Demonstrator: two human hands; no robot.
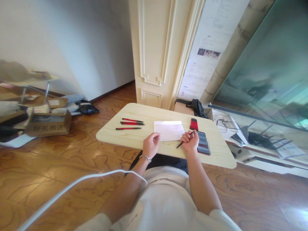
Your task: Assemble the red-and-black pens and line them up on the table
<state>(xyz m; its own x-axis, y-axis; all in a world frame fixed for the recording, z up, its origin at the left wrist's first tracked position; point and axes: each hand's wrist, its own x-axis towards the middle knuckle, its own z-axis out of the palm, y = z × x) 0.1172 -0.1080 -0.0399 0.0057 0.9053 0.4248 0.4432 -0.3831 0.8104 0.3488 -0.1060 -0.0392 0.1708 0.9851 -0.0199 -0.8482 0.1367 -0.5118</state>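
Note:
My right hand (190,141) is closed round a dark pen (179,145), which slants down to the left over the table's near part. My left hand (151,145) has its fingers curled by the lower left corner of a white sheet of paper (168,131); whether anything is inside them is hidden. Several red and black pens (128,128) lie roughly parallel on the left side. A tight row of several more red and black pens (193,124) lies beyond my right hand. Beside that hand is a flat dark grey item (203,140) with a reddish edge, partly blurred.
The pale wooden table (115,140) has rounded corners. A white cable (79,179) crosses in front of my left forearm. On the floor at left stands an open cardboard box (49,125). Behind the table are a black bag (199,108) and a low white cabinet (269,163).

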